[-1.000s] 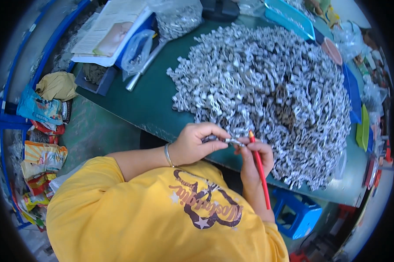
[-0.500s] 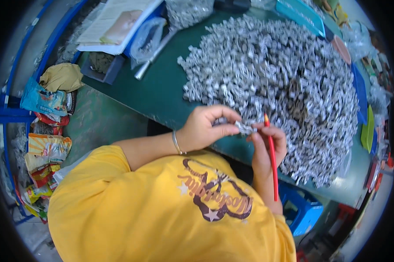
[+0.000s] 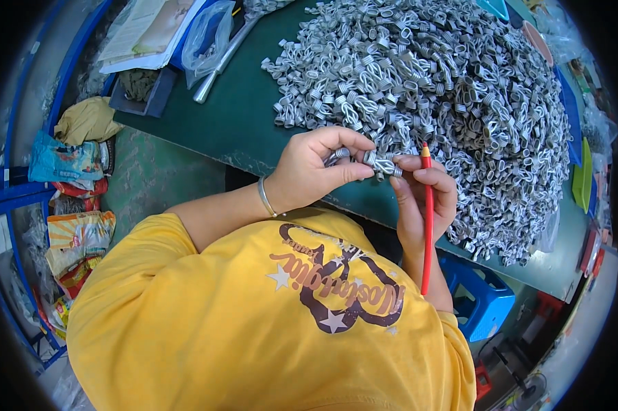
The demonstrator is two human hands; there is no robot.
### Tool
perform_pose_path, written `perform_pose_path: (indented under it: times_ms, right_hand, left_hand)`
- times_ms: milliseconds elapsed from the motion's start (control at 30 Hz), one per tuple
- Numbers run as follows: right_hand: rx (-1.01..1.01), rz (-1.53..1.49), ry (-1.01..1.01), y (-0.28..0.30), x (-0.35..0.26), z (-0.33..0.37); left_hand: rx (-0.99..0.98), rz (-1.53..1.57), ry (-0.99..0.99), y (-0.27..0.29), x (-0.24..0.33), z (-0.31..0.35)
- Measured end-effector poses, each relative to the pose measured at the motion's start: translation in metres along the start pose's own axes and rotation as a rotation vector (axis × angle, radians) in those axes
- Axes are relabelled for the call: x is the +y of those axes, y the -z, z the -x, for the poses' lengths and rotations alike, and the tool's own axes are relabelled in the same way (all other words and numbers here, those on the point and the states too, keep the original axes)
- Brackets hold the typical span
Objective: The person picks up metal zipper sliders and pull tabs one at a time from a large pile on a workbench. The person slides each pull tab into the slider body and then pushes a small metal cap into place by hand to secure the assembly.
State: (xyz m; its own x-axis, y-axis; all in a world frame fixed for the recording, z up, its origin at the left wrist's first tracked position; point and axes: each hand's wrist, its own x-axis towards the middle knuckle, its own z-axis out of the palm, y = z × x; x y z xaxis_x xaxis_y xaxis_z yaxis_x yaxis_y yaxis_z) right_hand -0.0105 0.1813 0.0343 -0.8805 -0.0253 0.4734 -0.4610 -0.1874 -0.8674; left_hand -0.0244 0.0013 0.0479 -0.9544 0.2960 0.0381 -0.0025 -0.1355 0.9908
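Observation:
My left hand [image 3: 307,170] pinches one end of a small silver metal fitting [image 3: 383,165], which has a ribbed collar and twisted loops. Another silver piece [image 3: 339,156] is tucked in the curled fingers of that hand. At the fitting's other end, the thumb and fingertips of my right hand [image 3: 429,202] are closed on it. A red pencil [image 3: 428,236] also rests in my right hand, its sharpened tip upward. Just beyond both hands, a large heap of similar silver fittings [image 3: 418,75] spreads over the green table [image 3: 216,133].
On the table's left are a grey bin [image 3: 144,96], a metal tube [image 3: 228,58], a plastic bag [image 3: 209,41] and papers [image 3: 144,34]. A blue stool [image 3: 487,301] stands under the right edge. Snack bags [image 3: 79,233] line the blue rack at left.
The view has shifted, so the table, heap and hands sit higher in the picture. Both hands keep their hold on the fitting, and the pencil stays in my right hand.

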Motion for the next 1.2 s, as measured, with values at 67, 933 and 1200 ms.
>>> perform_pose_path:
  times_ms: [67,933,1200]
  right_hand:
    - [-0.008,0.024,0.021,0.001,0.002,0.002]
    - [0.190,0.290,-0.143,0.025,-0.002,0.020]
    - [-0.148,0.733,0.214,0.025,0.022,0.001]
  left_hand:
    - [0.000,-0.016,0.000,-0.001,-0.001,0.000]
    - [0.379,-0.160,-0.362,0.127,0.072,-0.125]
    - [-0.174,-0.455,-0.306,0.015,0.014,-0.026]
